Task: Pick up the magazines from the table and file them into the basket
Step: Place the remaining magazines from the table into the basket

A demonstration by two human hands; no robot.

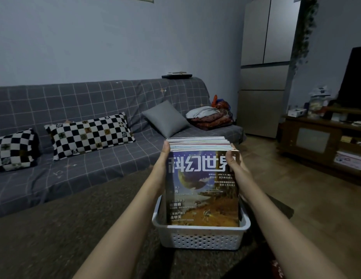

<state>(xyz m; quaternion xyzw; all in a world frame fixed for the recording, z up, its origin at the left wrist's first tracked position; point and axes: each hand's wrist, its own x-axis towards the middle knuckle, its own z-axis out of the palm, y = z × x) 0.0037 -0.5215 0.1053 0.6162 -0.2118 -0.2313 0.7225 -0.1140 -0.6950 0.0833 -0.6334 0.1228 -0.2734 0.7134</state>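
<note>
- Both forearms reach forward from the bottom of the view, 2 of them, flanking the basket.
- Beyond the hands, 1 sofa (95,109) carries 2 checkered pillows (89,133), 1 grey cushion (165,118) and folded cloth.
- Under the hands, 1 table (74,228) with a dark cloth bears the basket; no loose magazine shows on the visible part, though its right end is cut off.
- Below both hands, 1 white perforated basket (201,238) holds the stack's lower edge.
- Between the hands, 1 stack of magazines (201,188) stands upright in the basket; the spines on top look like roughly 12, hard to count in dim light.
- At the stack's left edge, the left hand (164,164) lies flat, fingers straight, pressing it.
- At the upper right corner, the right hand (234,164) curls round the stack, thumb on the front cover.
- Filing looks nearly done: what is left is probably squaring the stack and letting go.
</note>
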